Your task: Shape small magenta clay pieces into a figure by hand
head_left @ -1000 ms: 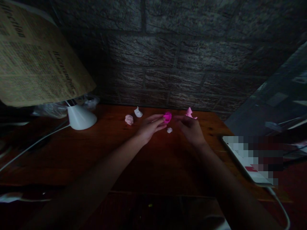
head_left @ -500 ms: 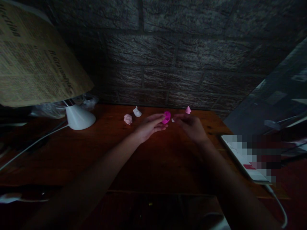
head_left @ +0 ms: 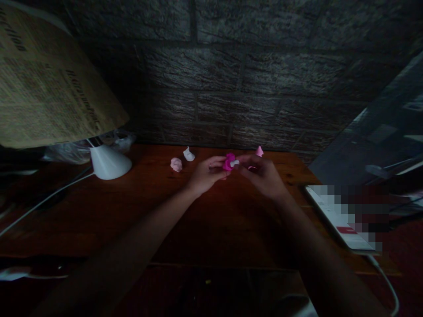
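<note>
Free: brown wooden worktop [head_left: 211, 224] between the forearms | Between left hand [head_left: 205, 174] and right hand [head_left: 264, 175]: cupped magenta piece [head_left: 228, 164] | Left: white conical lamp base [head_left: 109, 163], newsprint shade [head_left: 56, 97] overhanging | Back: grey brick-patterned wall [head_left: 214, 70] | Beside left hand: crumpled pale-pink lump [head_left: 176, 164], crumpled white lump [head_left: 189, 154] | Beyond right hand: pointed pink piece [head_left: 259, 152] | Right: flat pale slab [head_left: 336, 220]

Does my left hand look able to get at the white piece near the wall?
Probably yes: the white piece sits beyond and left of your left hand, with nothing visible between them. That hand holds the magenta piece, though, so it might need freeing first.
</note>
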`<state>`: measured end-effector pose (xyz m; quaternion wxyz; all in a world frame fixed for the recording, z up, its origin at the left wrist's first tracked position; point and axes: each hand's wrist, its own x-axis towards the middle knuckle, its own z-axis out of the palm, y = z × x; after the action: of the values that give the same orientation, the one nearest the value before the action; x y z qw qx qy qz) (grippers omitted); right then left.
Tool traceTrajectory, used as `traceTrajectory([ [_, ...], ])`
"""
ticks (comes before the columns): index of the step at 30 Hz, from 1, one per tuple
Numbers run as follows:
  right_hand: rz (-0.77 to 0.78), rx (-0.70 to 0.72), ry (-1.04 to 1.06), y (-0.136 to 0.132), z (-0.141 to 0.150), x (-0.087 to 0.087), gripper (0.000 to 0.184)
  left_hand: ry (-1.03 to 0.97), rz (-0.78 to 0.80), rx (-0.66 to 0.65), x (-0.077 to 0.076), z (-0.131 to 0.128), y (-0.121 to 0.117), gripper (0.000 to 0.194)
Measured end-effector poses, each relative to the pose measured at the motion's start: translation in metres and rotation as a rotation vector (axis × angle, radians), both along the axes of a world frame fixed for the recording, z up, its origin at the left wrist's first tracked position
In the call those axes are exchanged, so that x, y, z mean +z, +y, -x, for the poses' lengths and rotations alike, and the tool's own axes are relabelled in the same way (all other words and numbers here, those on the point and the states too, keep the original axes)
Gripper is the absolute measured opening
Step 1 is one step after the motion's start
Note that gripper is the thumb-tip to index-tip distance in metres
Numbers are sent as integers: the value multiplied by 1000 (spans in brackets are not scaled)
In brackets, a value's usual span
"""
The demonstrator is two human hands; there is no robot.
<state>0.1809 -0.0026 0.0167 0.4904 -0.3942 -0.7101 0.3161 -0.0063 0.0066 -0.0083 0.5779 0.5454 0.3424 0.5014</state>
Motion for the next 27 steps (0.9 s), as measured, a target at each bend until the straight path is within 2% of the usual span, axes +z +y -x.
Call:
traceTrajectory([
  [7, -39, -24, -85, -1, -1, -4, 21, -2, -77, -19, -1, -2, -1, 27],
  [11, -49, -14, -91, -2, 1, -5, 21, -4, -63, 9, -2, -2, 0, 28],
  [21, -17, -41, -81, 0, 2, -5, 20, -9, -44, -27, -1, -3, -1, 26],
  [27, 14, 10, -38, -2, 4, -5, 26, -3, -45, 2, -1, -3, -1, 30],
])
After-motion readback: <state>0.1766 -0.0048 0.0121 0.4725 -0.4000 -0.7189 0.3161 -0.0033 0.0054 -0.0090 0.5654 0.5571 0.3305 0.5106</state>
